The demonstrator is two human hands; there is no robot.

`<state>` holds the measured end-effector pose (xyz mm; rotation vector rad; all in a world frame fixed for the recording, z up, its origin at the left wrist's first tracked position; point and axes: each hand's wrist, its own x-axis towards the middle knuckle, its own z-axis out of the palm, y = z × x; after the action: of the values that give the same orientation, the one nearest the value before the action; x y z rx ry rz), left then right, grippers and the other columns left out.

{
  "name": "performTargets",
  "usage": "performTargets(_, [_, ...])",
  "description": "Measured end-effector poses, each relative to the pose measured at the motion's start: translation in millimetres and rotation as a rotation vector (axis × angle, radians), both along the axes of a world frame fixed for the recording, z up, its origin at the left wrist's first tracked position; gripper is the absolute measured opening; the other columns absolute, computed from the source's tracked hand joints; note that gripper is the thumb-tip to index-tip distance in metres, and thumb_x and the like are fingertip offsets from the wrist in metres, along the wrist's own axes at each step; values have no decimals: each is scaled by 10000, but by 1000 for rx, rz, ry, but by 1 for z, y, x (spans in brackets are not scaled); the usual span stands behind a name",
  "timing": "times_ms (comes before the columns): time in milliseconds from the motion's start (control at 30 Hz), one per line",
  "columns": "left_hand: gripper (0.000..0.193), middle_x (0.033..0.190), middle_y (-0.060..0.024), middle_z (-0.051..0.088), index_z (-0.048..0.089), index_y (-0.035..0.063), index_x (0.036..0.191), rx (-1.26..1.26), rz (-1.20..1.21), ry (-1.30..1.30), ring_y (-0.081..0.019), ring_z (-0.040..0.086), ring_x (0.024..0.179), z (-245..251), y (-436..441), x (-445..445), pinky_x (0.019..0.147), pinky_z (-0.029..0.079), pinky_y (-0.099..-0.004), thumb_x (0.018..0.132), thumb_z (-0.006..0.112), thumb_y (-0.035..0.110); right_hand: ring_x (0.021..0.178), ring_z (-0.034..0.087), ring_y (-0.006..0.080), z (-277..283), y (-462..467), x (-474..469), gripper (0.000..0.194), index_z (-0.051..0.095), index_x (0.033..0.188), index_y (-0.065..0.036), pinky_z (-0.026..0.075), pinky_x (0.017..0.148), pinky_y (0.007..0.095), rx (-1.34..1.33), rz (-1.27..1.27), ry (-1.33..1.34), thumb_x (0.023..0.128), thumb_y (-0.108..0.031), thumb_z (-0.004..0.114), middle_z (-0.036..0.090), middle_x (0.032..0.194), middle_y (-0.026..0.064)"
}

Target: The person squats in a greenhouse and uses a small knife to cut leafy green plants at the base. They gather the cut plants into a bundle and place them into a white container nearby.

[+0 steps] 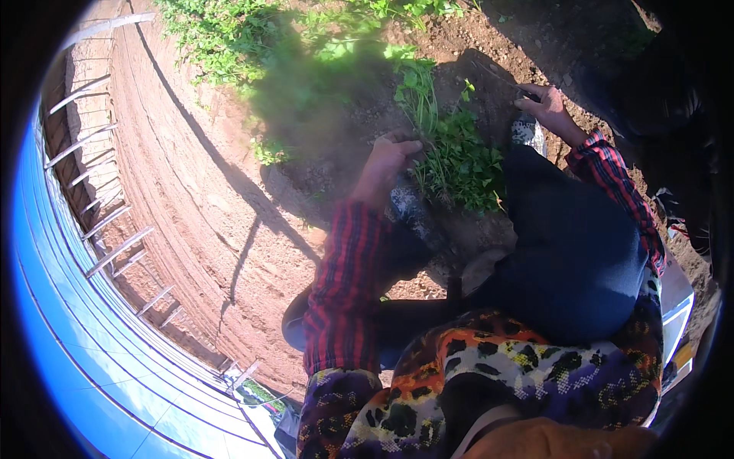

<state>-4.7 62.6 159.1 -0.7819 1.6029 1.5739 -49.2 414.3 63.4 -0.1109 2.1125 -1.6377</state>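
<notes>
My left hand is closed at the stems of a bunch of leafy green plants, which lies between my shoes on shaded soil. Longer green stalks stretch up from the bunch, away from me. To the right of the bunch, my right hand pinches a thin dark item between thumb and fingers; what it is cannot be told. A fine line runs up and left from that hand. Both forearms wear red plaid sleeves. My patterned shoes show beside the bunch, at the left and the right.
Leafy green plants grow at the upper left, partly under a blurred dark patch. Bare soil with long marks curves down the left. Beyond it stand several pale posts and a curved, ribbed greenhouse cover. Deep shade darkens the upper right.
</notes>
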Motion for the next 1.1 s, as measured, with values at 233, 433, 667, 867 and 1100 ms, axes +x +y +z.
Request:
performTargets(233, [202,910,-85,663,593,-15,1072,345,334,-72,-143,576,666,-72,65,38,604,470,-282,876,553,10,712,607,95,-8,-7,8,317,634,1082,-9,481,588,245,-6,-97,-126,883,-255,659,643,821,37])
performTargets(433, [297,1073,-172,624,509,-36,1173,377,393,-24,-294,668,854,-66,76,27,734,559,-387,886,548,29,497,468,58,1,-61,-3,458,513,1219,-21,331,419,214,-300,-69,-307,825,-164,698,598,860,16])
performTargets(667, [298,994,-165,643,532,-55,1156,187,384,-21,-299,691,825,-54,85,24,682,564,-379,891,579,73,501,481,81,5,-103,-4,486,506,1179,-11,367,431,243,-256,50,-291,750,-98,716,581,792,31])
performTargets(867, [201,863,-117,651,601,-47,1025,-11,545,175,-179,599,549,-54,45,23,473,437,-286,876,619,87,505,481,76,-7,-69,-11,533,511,1196,-18,365,443,230,-465,-202,-245,708,-54,721,576,774,14])
performTargets(1100, [298,842,-105,668,621,-50,1017,-691,323,229,-205,642,714,-44,-4,27,643,512,-322,845,691,183,665,543,92,-3,-46,-19,697,436,1324,31,417,488,245,-572,-254,-294,726,-55,784,556,1218,123])
